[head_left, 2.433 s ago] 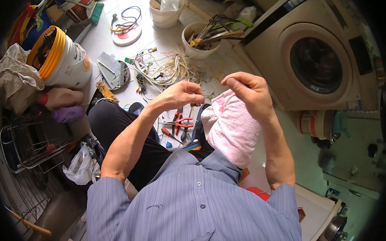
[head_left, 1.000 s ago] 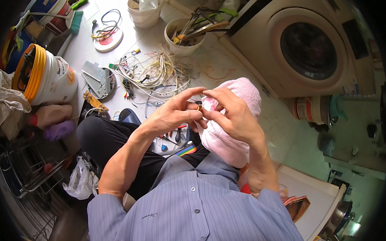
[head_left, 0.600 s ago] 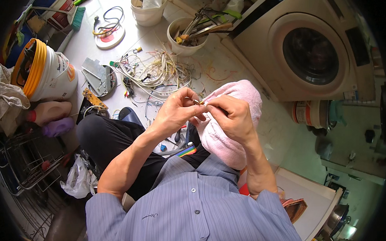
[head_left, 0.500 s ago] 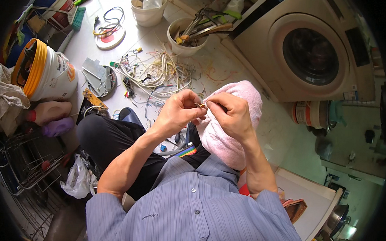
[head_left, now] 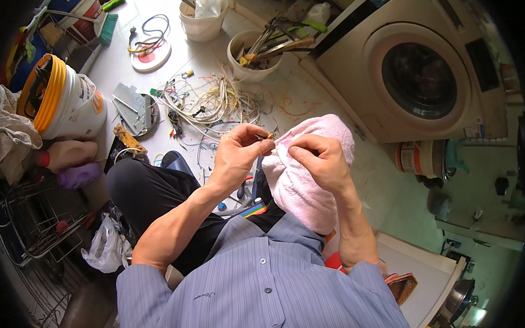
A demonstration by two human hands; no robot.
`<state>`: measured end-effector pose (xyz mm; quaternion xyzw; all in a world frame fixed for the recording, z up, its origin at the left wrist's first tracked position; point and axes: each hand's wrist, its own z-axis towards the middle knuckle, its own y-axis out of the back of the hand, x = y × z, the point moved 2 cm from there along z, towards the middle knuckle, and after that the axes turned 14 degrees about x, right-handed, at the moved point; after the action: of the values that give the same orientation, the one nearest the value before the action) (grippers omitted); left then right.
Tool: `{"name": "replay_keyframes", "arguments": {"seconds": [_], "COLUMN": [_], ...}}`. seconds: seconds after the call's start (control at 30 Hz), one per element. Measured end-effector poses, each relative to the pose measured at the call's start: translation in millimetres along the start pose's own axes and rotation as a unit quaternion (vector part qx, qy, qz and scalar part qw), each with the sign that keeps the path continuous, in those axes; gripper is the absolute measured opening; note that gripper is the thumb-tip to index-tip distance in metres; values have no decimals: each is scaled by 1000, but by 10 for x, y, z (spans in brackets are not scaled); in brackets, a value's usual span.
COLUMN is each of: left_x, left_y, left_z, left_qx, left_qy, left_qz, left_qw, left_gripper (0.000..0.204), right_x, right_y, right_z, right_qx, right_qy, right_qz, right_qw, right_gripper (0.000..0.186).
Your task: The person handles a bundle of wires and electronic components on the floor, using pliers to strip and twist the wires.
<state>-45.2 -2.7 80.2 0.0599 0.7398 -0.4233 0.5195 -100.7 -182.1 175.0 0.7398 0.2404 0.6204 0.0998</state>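
The left hand (head_left: 237, 157) has its thumb and forefinger pressed together on a small brass-coloured piece (head_left: 270, 136), which sits at the fingertips, above the near edge of the cable heap (head_left: 227, 101) in the view. The right hand (head_left: 325, 163) is just beside it, in front of the pink towel (head_left: 303, 192) which lies over the right knee; its fingers are curled, but I cannot tell whether the thumb and forefinger meet, or pinch something thin.

In my judgement the piece is light and stiff, maybe of metal, so it hardly bends under a firm pinch. Because it is so small, it can slip or turn between the fingers, and most of its shape is hidden. It seems better to hold it by its sides, close to the middle, and to leave the outer end free for the other fingertips
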Motion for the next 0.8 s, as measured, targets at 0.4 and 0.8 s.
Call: {"name": "replay_keyframes", "arguments": {"seconds": [0.4,0.8], "left_x": [-18,11], "left_y": [-68,-95], "left_z": [-58,-51], "left_qx": [-6,-21], "left_qy": [-21,-4], "left_qz": [44,67], "left_qw": [999,998], "left_gripper": [19,19], "right_x": [-275,-140], "right_y": [186,297], "right_z": [72,-272], "right_qx": [-144,-168], "right_qy": [-8,-14], "right_qz": [-32,-86], "right_qw": [989,982], "right_gripper": [10,8]}}
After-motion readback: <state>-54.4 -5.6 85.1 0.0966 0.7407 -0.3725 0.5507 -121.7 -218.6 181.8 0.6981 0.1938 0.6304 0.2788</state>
